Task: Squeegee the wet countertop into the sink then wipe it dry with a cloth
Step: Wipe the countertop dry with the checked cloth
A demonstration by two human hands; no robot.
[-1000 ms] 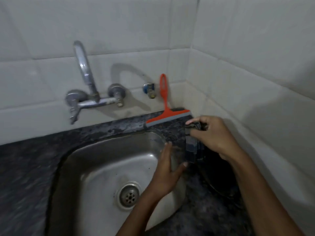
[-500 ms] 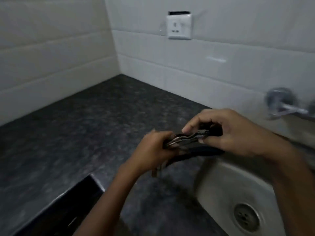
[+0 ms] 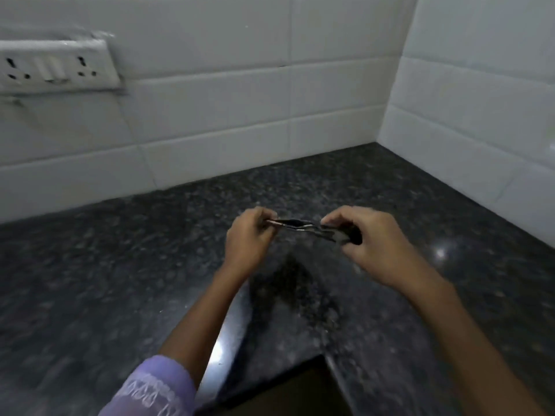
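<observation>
A: Where is the cloth [image 3: 303, 228] held?

B: It is stretched between both hands, above the dark countertop [image 3: 120, 280] — one end is pinched by the left hand [image 3: 247, 235], the other by the right hand [image 3: 365, 238].

A: And its long axis?

B: It is laid left to right, with neither hand nearer — the counter is spread below and ahead. The sink cannot be seen.

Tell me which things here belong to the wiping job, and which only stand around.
For the job:
- dark cloth, stretched between left hand and right hand
- dark countertop

Not involved:
- wall socket
- white wall tiles
</observation>
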